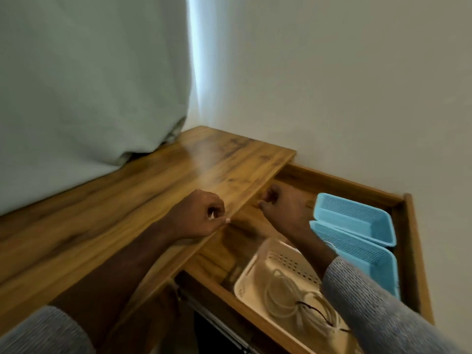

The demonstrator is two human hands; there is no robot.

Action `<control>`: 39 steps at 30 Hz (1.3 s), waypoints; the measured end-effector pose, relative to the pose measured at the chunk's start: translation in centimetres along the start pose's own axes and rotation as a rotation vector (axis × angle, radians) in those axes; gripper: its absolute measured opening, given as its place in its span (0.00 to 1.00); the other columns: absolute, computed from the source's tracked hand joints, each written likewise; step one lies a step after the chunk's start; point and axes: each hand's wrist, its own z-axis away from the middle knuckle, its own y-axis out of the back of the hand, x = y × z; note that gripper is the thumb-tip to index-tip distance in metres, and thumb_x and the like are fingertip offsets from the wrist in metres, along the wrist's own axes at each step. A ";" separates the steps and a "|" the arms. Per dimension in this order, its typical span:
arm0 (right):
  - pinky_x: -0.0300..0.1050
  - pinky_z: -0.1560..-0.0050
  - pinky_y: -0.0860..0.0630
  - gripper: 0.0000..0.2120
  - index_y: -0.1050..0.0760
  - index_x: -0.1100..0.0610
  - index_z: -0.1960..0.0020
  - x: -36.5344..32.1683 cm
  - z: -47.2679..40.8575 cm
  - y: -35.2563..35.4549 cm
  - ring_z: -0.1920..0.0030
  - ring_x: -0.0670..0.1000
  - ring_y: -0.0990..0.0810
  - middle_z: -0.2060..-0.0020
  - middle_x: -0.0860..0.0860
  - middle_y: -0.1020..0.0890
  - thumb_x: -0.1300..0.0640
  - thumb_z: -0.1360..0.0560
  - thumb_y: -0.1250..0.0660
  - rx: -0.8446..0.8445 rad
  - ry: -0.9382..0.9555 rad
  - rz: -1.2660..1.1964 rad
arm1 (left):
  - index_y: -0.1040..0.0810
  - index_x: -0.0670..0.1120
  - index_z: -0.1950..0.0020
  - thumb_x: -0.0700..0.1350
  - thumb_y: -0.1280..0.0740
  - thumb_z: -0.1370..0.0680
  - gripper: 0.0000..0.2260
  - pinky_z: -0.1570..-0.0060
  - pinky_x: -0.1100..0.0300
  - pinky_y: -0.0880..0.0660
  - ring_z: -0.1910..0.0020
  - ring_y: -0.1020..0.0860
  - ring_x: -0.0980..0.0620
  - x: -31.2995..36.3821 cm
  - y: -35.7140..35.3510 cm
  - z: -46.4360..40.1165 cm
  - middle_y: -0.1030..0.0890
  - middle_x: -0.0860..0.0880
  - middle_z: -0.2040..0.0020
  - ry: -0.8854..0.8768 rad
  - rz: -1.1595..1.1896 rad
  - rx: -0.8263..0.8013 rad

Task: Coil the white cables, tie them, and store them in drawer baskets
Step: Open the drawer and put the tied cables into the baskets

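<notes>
Cable (293, 300): coiled in white basket (251, 272), near wrist | left hand (201, 215): clenched, on desktop (127, 195) | right hand (283, 208): clenched, over drawer (406, 226)

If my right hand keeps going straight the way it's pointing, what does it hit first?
Probably the drawer's back wall. The right hand points away over the open drawer's bare floor, left of the blue baskets; depth is hard to judge.

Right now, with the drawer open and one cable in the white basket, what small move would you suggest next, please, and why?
Probably withdraw both hands from the drawer: neither visibly holds a cable, and the coiled white cable already lies tied in the white basket. The two blue baskets look empty.
</notes>
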 end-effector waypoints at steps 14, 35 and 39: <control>0.36 0.62 0.26 0.05 0.21 0.51 0.61 -25.9 3.8 -18.8 0.64 0.42 0.21 0.66 0.45 0.19 0.57 0.30 0.26 -0.493 0.590 -0.315 | 0.20 0.47 0.66 0.47 0.28 0.25 0.10 0.65 0.64 0.30 0.70 0.25 0.59 -5.9 17.0 22.2 0.23 0.57 0.71 0.612 -0.231 0.463; 0.47 0.56 0.19 0.08 0.19 0.56 0.61 -42.8 17.9 -29.4 0.60 0.50 0.17 0.65 0.48 0.17 0.52 0.27 0.26 -0.896 0.564 -0.391 | 0.19 0.40 0.66 0.39 0.30 0.22 0.13 0.71 0.61 0.33 0.73 0.30 0.47 -1.1 26.6 45.3 0.23 0.38 0.71 0.940 -0.104 1.336; 0.51 0.60 0.16 0.18 0.20 0.60 0.58 -44.3 19.2 -29.9 0.67 0.52 0.16 0.66 0.54 0.15 0.43 0.25 0.28 -1.052 0.316 -0.432 | 0.20 0.43 0.67 0.40 0.31 0.21 0.14 0.69 0.64 0.31 0.76 0.29 0.58 -0.4 25.6 47.8 0.23 0.53 0.75 1.106 -0.220 1.285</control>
